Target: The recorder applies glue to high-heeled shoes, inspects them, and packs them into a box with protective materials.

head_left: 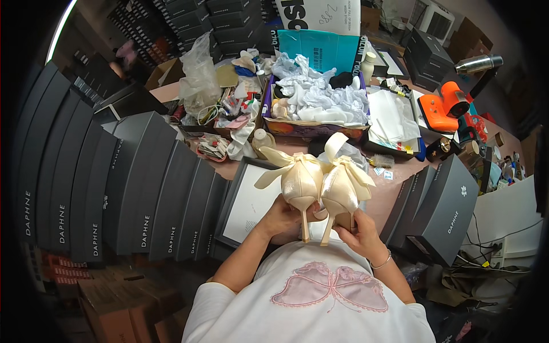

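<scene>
Side by side in front of my chest I hold a pair of cream satin high-heeled shoes with large bows, their heels pointing down toward me. My left hand [281, 217] is closed round the underside of the left high-heeled shoe [301, 186]. The right high-heeled shoe [339, 187] is gripped low down by my right hand [364, 233], its thumb beside the heel. The shoes hide some of my fingers. Just beyond my left forearm, a dark grey open box [233, 231] with white paper inside lies partly behind the shoes.
Stacked grey shoe boxes [134, 194] line the left; more grey shoe boxes [443, 214] stand at the right. A purple carton [311, 128] of crumpled white paper [326, 97] sits ahead. Nearby are a white bottle [263, 140], a brush [384, 161] and an orange device [443, 108].
</scene>
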Action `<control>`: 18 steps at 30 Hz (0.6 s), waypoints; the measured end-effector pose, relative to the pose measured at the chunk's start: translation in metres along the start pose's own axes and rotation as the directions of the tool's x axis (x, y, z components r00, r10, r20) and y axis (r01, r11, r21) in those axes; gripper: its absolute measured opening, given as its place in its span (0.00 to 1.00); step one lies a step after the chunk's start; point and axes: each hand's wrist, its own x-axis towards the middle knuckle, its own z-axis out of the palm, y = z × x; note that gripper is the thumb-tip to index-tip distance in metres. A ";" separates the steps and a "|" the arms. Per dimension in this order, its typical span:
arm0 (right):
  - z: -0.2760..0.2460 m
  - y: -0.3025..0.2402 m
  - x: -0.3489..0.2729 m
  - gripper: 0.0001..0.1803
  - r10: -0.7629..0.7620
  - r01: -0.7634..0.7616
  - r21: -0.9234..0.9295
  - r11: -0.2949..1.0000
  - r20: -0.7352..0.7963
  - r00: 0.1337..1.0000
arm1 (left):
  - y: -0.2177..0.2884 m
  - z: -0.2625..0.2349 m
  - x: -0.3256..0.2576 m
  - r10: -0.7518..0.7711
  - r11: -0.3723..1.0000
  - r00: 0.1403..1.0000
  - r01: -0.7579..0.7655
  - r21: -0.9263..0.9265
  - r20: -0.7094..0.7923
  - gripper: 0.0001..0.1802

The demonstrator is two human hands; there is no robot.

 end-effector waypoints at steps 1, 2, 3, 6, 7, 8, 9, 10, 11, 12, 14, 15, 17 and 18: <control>0.000 0.001 0.001 0.15 0.002 -0.002 0.000 1.000 -0.004 1.000 | 0.002 0.002 0.000 -0.031 0.996 1.000 0.031 -0.087 0.000 0.22; -0.001 -0.001 0.003 0.16 0.004 -0.004 -0.019 1.000 -0.004 1.000 | 0.002 0.004 0.000 -0.003 0.999 1.000 0.002 -0.052 -0.012 0.21; -0.002 -0.005 0.005 0.16 0.007 -0.007 -0.039 0.999 -0.002 1.000 | 0.000 0.007 -0.001 0.024 1.000 0.999 -0.025 -0.018 -0.026 0.21; -0.003 -0.014 0.011 0.16 -0.028 0.026 -0.067 0.997 -0.020 0.999 | -0.008 0.005 0.002 0.085 0.993 0.996 -0.081 -0.089 0.035 0.19; -0.003 -0.016 0.012 0.16 -0.045 0.043 -0.073 0.996 -0.029 0.999 | -0.011 0.004 0.003 0.103 0.985 0.992 -0.092 -0.143 0.071 0.19; -0.003 -0.017 0.013 0.17 -0.083 0.080 -0.098 0.992 -0.035 0.996 | -0.010 0.005 0.003 0.090 0.988 0.994 -0.082 -0.133 0.056 0.18; -0.002 -0.018 0.014 0.17 -0.122 0.116 -0.122 0.986 -0.041 0.992 | -0.008 0.007 0.003 0.077 0.990 0.996 -0.071 -0.121 0.043 0.17; -0.003 -0.018 0.015 0.17 -0.161 0.153 -0.146 0.977 -0.046 0.986 | -0.005 0.008 0.004 0.064 0.992 0.998 -0.060 -0.108 0.029 0.17; -0.002 -0.015 0.014 0.17 -0.169 0.158 -0.161 0.974 -0.058 0.984 | -0.002 0.007 0.004 0.063 0.998 0.997 -0.062 -0.029 0.034 0.16; -0.001 -0.008 0.012 0.18 -0.179 0.164 -0.177 0.970 -0.069 0.981 | 0.001 0.006 0.005 0.064 0.997 0.997 -0.066 0.048 0.039 0.16; -0.002 -0.002 0.009 0.18 -0.162 0.142 -0.200 0.969 -0.088 0.983 | 0.013 0.005 0.008 0.041 0.981 0.999 -0.047 0.189 0.036 0.16; -0.003 0.000 0.009 0.19 -0.138 0.116 -0.205 0.972 -0.096 0.986 | 0.025 0.006 0.011 0.017 0.968 1.000 -0.023 0.252 0.026 0.16; -0.007 0.004 0.009 0.20 -0.103 0.077 -0.243 0.967 -0.095 0.990 | 0.053 0.009 0.016 -0.023 0.855 1.000 0.024 0.518 -0.008 0.16; -0.009 0.005 0.008 0.22 -0.095 0.069 -0.272 0.960 -0.083 0.992 | 0.070 0.011 0.016 -0.035 0.715 0.999 0.053 0.698 -0.041 0.16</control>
